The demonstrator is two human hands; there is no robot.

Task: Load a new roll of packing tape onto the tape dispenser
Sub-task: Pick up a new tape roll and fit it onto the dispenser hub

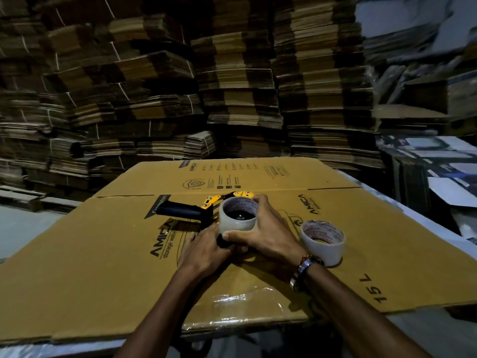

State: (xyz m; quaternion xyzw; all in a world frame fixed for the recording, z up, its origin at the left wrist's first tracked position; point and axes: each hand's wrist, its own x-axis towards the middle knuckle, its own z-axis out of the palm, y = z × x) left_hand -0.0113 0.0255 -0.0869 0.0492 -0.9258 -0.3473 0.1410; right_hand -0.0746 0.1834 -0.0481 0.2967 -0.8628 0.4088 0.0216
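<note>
1. Two hands were in view. The right hand [260, 228] gripped one roll of tape [238, 214], thumb on its near side and fingers curled around its far side.
2. That roll sat on the tape dispenser [206, 210], with the dispenser's hub visible down through the core.
3. The left hand [206, 250] lay low beside the dispenser's near end, just under the roll; whether its fingers held the dispenser or only rested against it could not be determined.
4. One dispenser was present. Its black handle [178, 211] pointed left, and its yellow fittings [227, 198] showed behind the roll.
5. A second roll of tape [322, 241] stood apart, to the right of the right hand, near the wrist, with its open core facing up.
6. All items rested on one flattened cardboard box [103, 267], which was printed with lettering and lay on the table [23, 226].
7. One bracelet [304, 270] sat on the right wrist.
8. Many stacks of flattened cardboard [232, 86] filled the background.
</note>
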